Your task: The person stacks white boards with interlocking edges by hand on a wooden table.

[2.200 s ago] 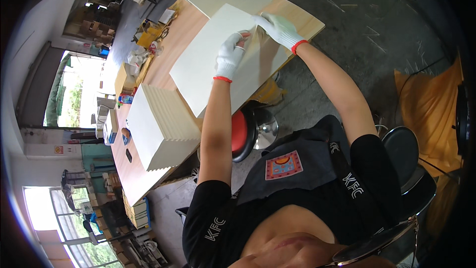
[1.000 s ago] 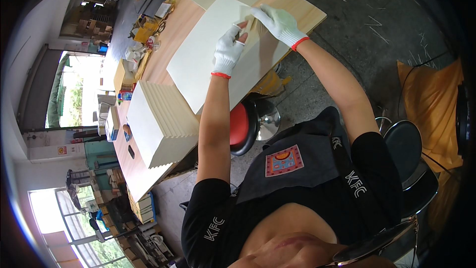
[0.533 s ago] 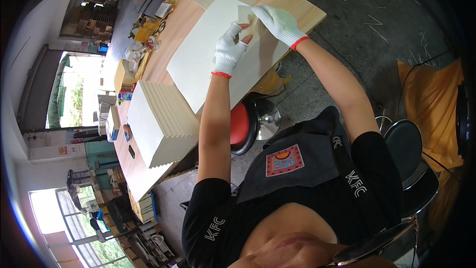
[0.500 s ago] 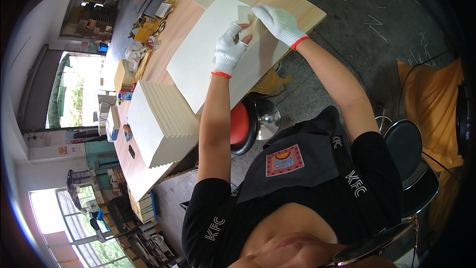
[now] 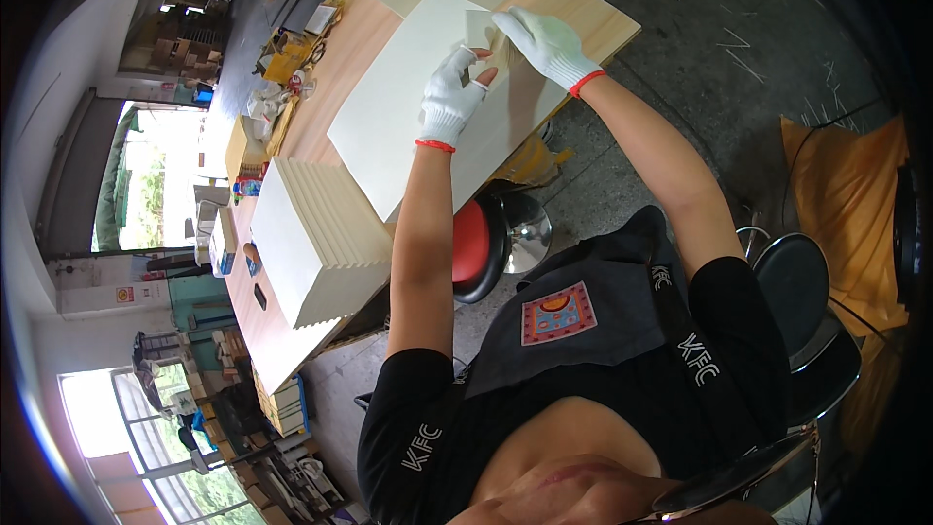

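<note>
A large cream sheet (image 5: 408, 107) lies flat on the wooden worktop (image 5: 583, 15). At its far corner a small flap (image 5: 478, 31) stands lifted. The gloved left hand (image 5: 452, 102) pinches the flap's edge with closed fingers; the gloved right hand (image 5: 544, 39) presses it, fingers nearly straight. A fanned stack of sheets (image 5: 316, 238) lies nearby.

Daylit fisheye view with a black vignette ring and straight edges bowed toward the rim: overexposed windows (image 5: 136, 175) at left wash out, soft even light falls on the pale sheet (image 5: 408, 107) and tabletop (image 5: 583, 15), shadows stay faint, and the near face at the lower edge is blurred.
</note>
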Available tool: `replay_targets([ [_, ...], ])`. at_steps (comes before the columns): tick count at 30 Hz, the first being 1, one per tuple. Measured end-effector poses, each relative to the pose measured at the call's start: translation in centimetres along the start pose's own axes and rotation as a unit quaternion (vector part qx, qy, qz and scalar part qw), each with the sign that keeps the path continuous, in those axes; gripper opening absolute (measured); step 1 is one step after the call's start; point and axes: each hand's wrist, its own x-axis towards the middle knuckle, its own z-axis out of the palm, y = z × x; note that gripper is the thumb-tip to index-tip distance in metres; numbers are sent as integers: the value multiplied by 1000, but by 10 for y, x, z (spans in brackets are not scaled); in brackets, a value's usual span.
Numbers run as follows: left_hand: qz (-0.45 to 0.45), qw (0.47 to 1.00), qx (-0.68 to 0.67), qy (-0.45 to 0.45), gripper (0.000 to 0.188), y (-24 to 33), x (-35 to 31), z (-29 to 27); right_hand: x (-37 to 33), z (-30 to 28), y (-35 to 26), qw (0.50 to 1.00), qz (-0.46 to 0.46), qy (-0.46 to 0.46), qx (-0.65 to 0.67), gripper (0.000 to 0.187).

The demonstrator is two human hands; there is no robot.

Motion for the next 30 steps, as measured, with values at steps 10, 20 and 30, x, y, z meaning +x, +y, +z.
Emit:
replay_targets([
  [10, 95, 993, 43, 50, 25, 1, 2, -2, 1, 1, -2, 1000, 21, 0, -18, 53],
  [20, 44, 999, 17, 21, 29, 4, 0, 0, 1, -1, -3, 999, 25, -18, -13, 54],
  [30, 87, 994, 49, 54, 23, 7, -1, 0, 0, 3, 5, 1000, -3, 7, -18, 52],
])
